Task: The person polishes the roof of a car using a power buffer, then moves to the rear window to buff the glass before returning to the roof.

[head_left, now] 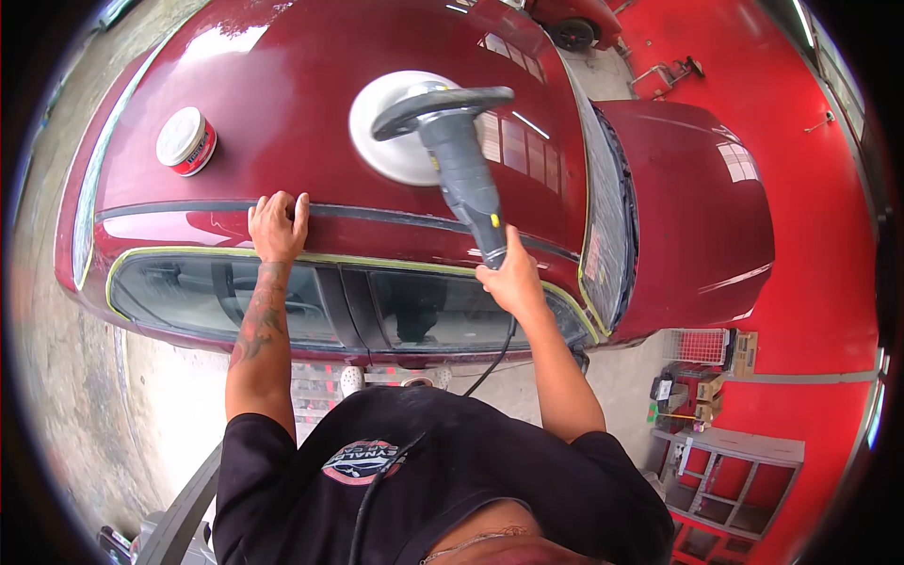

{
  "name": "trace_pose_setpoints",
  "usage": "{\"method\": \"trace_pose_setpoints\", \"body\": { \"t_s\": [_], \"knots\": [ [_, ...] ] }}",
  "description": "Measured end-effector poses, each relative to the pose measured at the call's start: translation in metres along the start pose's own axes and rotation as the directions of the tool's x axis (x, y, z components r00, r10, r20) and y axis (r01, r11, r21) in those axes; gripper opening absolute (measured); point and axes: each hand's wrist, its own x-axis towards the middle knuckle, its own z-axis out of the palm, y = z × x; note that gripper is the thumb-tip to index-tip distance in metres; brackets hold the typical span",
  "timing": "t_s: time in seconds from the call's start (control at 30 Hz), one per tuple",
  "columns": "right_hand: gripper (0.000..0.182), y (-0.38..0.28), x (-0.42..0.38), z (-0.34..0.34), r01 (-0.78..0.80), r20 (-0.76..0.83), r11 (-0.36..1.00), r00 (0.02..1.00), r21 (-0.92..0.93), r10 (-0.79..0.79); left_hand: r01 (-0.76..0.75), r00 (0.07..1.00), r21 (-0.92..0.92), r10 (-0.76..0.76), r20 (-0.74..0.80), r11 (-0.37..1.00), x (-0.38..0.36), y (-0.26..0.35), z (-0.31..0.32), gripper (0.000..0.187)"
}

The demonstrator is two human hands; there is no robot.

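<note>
My right hand (511,276) is wrapped round the rear handle of a grey and black car polisher (461,169). Its white round pad (394,143) lies on the dark red car roof (311,104), partly hidden by the polisher's head and black front handle. My left hand (278,226) rests at the roof's edge on the black trim strip (377,215), its fingers bent over the edge and nothing visible in them. A red tub with a white lid (185,141) stands on the roof, to the upper left of that hand.
Yellow-green masking tape (414,264) borders the side windows and windshield. The polisher's black cord (494,363) hangs down the car side and runs over my shirt. A grey metal shelf (730,480) and a wire basket (697,346) stand at the right, before a red wall.
</note>
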Motion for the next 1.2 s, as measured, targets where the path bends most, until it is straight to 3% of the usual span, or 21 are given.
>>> {"method": "trace_pose_setpoints", "body": {
  "t_s": [0.13,0.4,0.57,0.9,1.2],
  "knots": [
    [0.065,0.02,-0.017,-0.025,-0.203,0.009,0.969,0.979,0.143,0.203,-0.004,1.0,0.009,0.004,0.001,1.0,0.0,-0.001,0.001,0.039],
    [0.056,0.105,-0.047,-0.048,-0.306,-0.118,0.859,0.916,0.412,0.383,-0.013,1.0,0.024,0.014,-0.014,1.0,-0.001,-0.001,0.003,0.039],
    [0.063,0.136,-0.075,-0.053,-0.315,-0.124,0.792,0.891,0.523,0.437,0.003,1.0,0.059,-0.003,0.002,0.998,-0.001,0.001,0.004,0.039],
    [0.065,0.101,-0.089,-0.042,-0.295,-0.136,0.873,0.919,0.389,0.371,0.004,1.0,0.044,-0.003,-0.011,0.999,0.0,0.004,0.003,0.039],
    [0.065,0.024,-0.068,-0.024,-0.262,0.018,0.952,0.965,0.161,0.263,0.007,1.0,0.001,-0.007,-0.023,1.0,0.0,0.004,0.0,0.036]
  ]
}}
